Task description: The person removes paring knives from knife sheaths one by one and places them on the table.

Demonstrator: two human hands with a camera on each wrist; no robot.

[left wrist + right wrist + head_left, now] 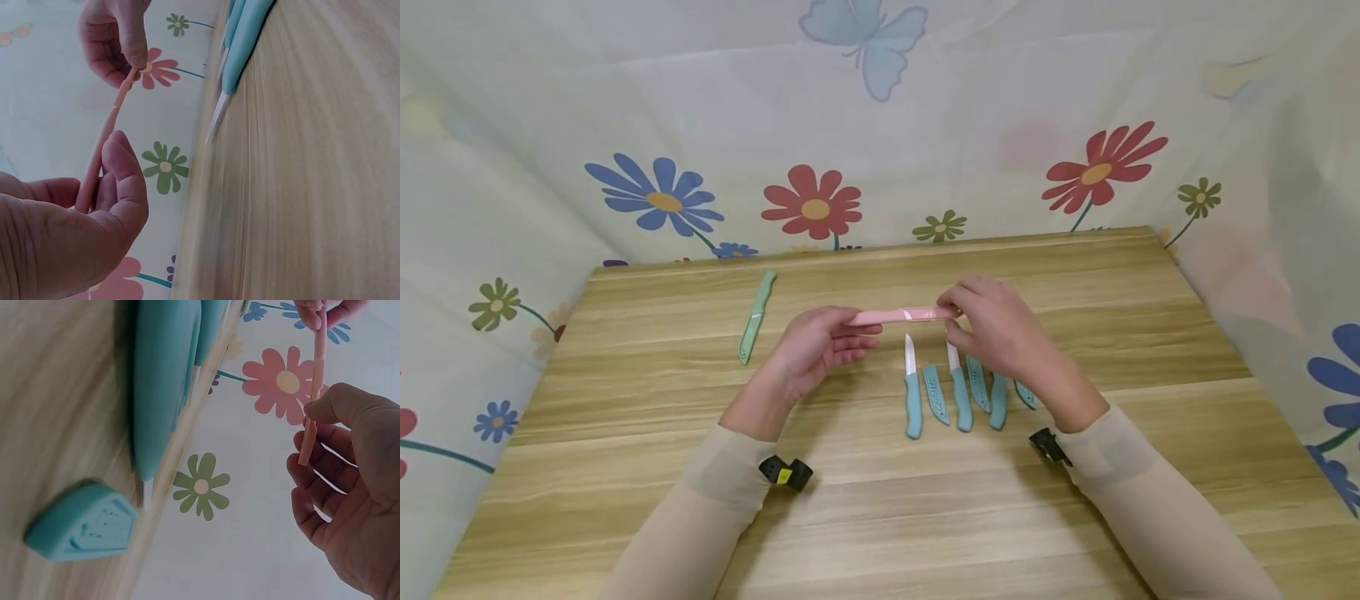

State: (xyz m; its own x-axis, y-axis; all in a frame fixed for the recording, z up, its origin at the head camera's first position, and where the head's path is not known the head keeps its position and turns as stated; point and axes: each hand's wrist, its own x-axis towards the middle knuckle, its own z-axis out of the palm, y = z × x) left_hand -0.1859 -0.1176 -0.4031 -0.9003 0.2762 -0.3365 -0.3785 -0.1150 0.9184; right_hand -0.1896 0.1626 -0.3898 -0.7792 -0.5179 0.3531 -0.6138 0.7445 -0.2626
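Both hands hold a pink paring knife level above the table. My left hand (811,348) pinches its handle (878,317) between thumb and fingers. The right hand (1003,327) pinches the far end of the pink sheath (927,313), which covers most of the blade; a thin white strip shows between sheath and handle. In the right wrist view, thumb and fingers grip the sheath (310,434). Below the hands lie blue knives (913,404) with bare white blades, alternating with blue sheaths (936,393). The right hand and forearm partly hide the rightmost of these.
A green knife (757,317) in its green sheath lies on the left of the wooden table (625,417). A white flowered cloth (722,108) rises along the table's back and sides. Each wrist carries a small black camera (787,472).
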